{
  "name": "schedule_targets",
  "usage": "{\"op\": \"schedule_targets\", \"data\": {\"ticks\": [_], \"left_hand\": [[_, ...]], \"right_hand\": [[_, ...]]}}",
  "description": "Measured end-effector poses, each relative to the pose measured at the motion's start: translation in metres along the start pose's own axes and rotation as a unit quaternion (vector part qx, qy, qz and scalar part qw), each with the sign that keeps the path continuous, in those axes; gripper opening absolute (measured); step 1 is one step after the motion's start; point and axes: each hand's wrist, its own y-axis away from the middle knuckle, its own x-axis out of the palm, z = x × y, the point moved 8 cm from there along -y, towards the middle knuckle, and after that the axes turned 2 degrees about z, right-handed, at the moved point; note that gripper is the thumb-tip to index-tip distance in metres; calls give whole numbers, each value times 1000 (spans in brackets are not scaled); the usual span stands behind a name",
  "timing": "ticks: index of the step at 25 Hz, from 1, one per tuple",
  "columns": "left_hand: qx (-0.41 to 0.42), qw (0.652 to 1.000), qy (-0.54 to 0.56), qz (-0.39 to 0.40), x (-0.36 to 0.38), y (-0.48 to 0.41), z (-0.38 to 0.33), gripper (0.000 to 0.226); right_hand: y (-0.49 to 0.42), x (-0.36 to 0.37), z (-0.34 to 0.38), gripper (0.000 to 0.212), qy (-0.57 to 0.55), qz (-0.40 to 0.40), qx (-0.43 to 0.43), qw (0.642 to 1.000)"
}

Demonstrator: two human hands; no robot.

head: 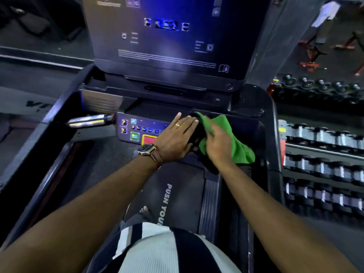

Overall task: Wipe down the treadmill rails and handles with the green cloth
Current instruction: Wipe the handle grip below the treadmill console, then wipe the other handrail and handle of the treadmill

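A person stands on a treadmill belt [183,186], left hand [177,138] flat with fingers straight beside the console buttons [141,131]. The right hand [218,144] lies on the green cloth [238,142], draped over a dark centre handle [199,133]. Its fingers are blurred, so the grip is unclear. Dumbbells [323,154] line the right.

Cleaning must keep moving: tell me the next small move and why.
Probably slide the green cloth along the dark handle. The right hand holds the cloth against that handle by the console, the left hand lies flat on it alongside, and the side rails show no cloth on them yet.
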Motion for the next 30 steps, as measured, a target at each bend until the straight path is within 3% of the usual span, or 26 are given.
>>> {"op": "schedule_targets", "data": {"ticks": [2, 6, 10, 15, 17, 19, 22, 25, 27, 30], "left_hand": [[-27, 1000, 10, -12, -14, 26, 29, 67], [-102, 995, 10, -7, -31, 92, 107, 64], [-201, 980, -8, -11, -48, 148, 185, 54], [-274, 961, -5, 39, -41, 212, 266, 46], [-266, 962, 0, 64, -26, 231, 292, 47], [-276, 958, 29, 78, -9, 246, 314, 45], [-320, 944, 56, 62, 2, 263, 337, 31], [-317, 945, 76, 35, 3, 263, 347, 29], [-329, 939, 96, 32, 9, 266, 355, 45], [-336, 934, 112, 33, 13, 267, 357, 51]], "right_hand": [[-9, -11, 19, 37, -55, -53, 26, 997], [-15, 14, 113, 46, -64, -70, -116, 989], [-10, 82, 211, 71, -47, 11, -306, 951], [-7, 216, 282, 64, 65, 120, -380, 915], [-4, 282, 284, 62, 174, 211, -370, 888], [1, 334, 252, 60, 325, 332, -293, 836], [10, 348, 214, 55, 452, 335, -284, 777], [13, 332, 206, 48, 460, 303, -317, 772], [9, 335, 205, 42, 465, 334, -321, 755], [-8, 367, 231, 55, 430, 371, -324, 757]]}}
